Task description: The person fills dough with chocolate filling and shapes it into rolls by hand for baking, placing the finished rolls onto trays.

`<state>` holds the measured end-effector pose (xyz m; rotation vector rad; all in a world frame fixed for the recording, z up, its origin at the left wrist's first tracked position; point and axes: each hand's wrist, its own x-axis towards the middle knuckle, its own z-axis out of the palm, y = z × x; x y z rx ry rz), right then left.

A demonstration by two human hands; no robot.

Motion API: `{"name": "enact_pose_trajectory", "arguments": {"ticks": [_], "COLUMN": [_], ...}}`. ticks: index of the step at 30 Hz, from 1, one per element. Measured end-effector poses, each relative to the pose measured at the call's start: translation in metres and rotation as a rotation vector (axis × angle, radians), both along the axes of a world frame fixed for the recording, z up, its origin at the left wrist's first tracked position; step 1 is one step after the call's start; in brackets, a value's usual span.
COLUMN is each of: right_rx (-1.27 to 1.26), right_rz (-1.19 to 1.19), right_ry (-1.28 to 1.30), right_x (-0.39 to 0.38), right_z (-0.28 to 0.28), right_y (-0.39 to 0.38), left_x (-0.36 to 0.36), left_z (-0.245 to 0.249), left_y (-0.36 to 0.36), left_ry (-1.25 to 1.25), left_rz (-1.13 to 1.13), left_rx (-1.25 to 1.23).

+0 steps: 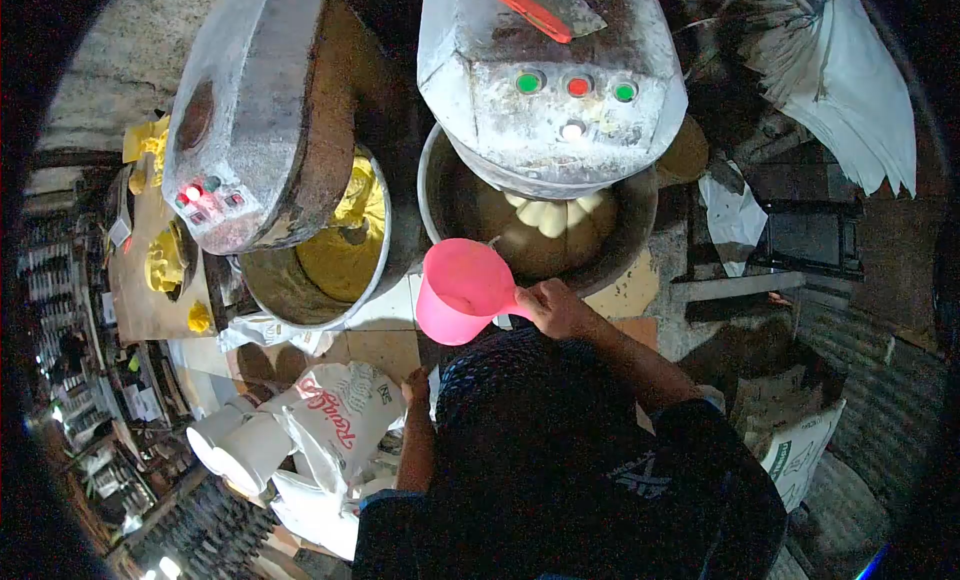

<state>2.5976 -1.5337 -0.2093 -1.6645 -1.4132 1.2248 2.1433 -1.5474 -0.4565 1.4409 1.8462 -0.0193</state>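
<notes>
My right hand (552, 308) grips the handle of a pink dipper (465, 285), just below the front rim of the right metal bowl (430, 195). That bowl holds brown contents, with pale lobed pieces (555, 216) under the mixer head (550, 110). I cannot make out anything inside the dipper. My left hand (415, 385) is low, beside the right edge of a white sack with red lettering (345, 420). Its fingers are too dark and small to tell whether they hold the sack.
A second mixer (255, 110) stands at the left over a bowl (385, 230) with yellow dough. Further left, a table (135, 290) bears yellow lumps. White buckets (250, 455) stand by the sack. White sacks (850, 100) hang at upper right; a carton (805, 455) is at lower right.
</notes>
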Motion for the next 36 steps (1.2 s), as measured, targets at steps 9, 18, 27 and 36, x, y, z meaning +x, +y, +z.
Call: {"name": "enact_pose_trajectory", "arguments": {"ticks": [9, 18, 27, 36], "right_rx": [0.005, -0.193, 0.153, 0.313], "right_rz": [-0.068, -0.002, -0.007, 0.038], "right_ry": [0.094, 0.173, 0.01, -0.11], "right_x": [-0.002, 0.003, 0.0, -0.011], "right_z": [0.003, 0.006, 0.009, -0.047], "right_y": [0.001, 0.004, 0.004, -0.006], "left_x": [-0.026, -0.038, 0.004, -0.037], "left_z": [-0.048, -0.072, -0.003, -0.049], "left_y": [-0.018, -0.01, -0.009, -0.026], "left_ry": [0.313, 0.218, 0.059, -0.195], "left_rz": [-0.705, -0.048, 0.256, 0.392], "left_rx": [0.168, -0.05, -0.084, -0.041]}}
